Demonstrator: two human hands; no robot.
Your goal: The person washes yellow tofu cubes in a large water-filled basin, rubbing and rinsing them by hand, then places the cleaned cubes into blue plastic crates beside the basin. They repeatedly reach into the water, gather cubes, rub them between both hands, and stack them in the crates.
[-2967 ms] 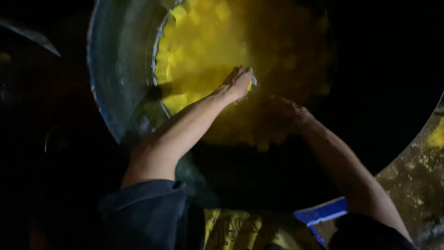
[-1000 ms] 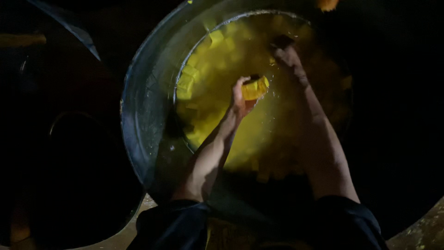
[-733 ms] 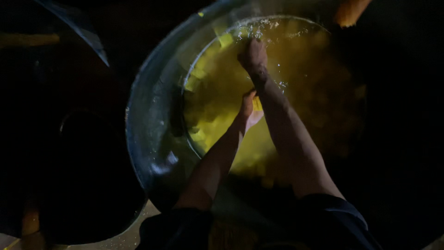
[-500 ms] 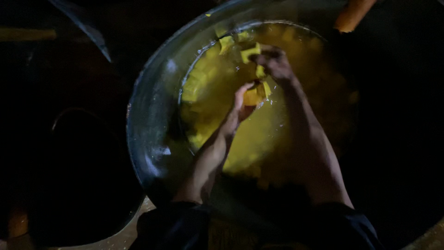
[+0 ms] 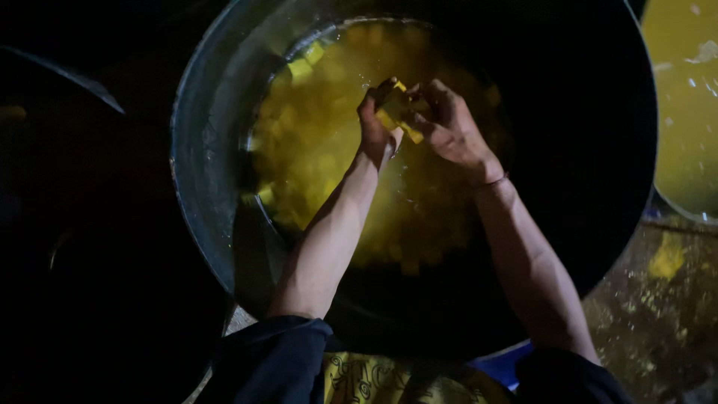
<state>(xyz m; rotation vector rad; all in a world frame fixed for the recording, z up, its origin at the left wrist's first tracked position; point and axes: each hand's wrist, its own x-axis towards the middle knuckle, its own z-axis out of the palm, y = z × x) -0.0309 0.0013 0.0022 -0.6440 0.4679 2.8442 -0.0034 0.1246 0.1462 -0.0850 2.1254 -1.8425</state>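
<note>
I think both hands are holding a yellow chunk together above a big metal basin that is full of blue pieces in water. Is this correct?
Not quite: the pieces in the basin are yellow, not blue, as the head view shows. The rest holds: the left hand and the right hand hold a yellow chunk together above the big metal basin of water.

Both hands meet above the middle of a wide basin (image 5: pixel 202 217) filled with liquid and floating chunks (image 5: pixel 314 127). The left hand (image 5: pixel 376 127) and right hand (image 5: pixel 449 127) touch, a chunk (image 5: pixel 396 114) clamped between them. More chunks float left of the left hand (some beneath both forearms). A second vessel (image 5: pixel 684 112) lies well right of the right hand.
</note>
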